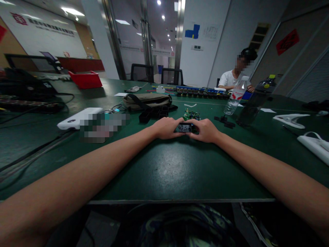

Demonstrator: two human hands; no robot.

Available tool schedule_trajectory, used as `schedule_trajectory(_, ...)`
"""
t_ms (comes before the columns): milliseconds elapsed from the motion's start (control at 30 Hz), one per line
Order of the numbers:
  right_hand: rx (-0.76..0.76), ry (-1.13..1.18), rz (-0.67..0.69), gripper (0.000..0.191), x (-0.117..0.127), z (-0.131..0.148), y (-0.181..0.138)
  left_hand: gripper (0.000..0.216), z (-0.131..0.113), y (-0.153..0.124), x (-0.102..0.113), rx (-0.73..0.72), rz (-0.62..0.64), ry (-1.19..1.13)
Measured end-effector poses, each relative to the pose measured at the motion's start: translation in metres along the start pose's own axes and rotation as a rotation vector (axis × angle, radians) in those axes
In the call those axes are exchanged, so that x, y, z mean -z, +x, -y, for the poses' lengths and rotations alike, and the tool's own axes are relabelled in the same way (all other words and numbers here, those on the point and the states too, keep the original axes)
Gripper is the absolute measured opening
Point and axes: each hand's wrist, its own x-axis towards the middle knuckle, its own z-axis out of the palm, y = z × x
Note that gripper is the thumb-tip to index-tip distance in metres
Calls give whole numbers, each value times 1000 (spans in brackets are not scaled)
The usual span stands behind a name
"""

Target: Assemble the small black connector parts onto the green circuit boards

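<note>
Small rectangular block (185, 128), one piece. Dark casing; grey, mottled face inside black border, fine detail too small to read. Long side level, face turned toward wearer. Gripped at both ends, between fingers and thumbs of left hand (166, 128) and right hand (207, 130). Contact with tabletop (164, 171) unclear.

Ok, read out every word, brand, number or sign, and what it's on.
Nothing is legible enough to quote.
Wall sign: logo and characters, blurred.
Glass doors: lettering, too small.
Clear plastic bottle: red marking, blurred.
Red paper sign: dark marking, blurred.
Wall-mounted sheet: faint marks, too small.
Small rectangular device between left hand and right hand: marks, too small.
</note>
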Motion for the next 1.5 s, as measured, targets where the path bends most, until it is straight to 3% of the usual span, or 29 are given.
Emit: schedule_trajectory(1500, 10, -4, -20, 43, -1, -1, 0, 55, 2, 0, -2, -7, -8, 12)
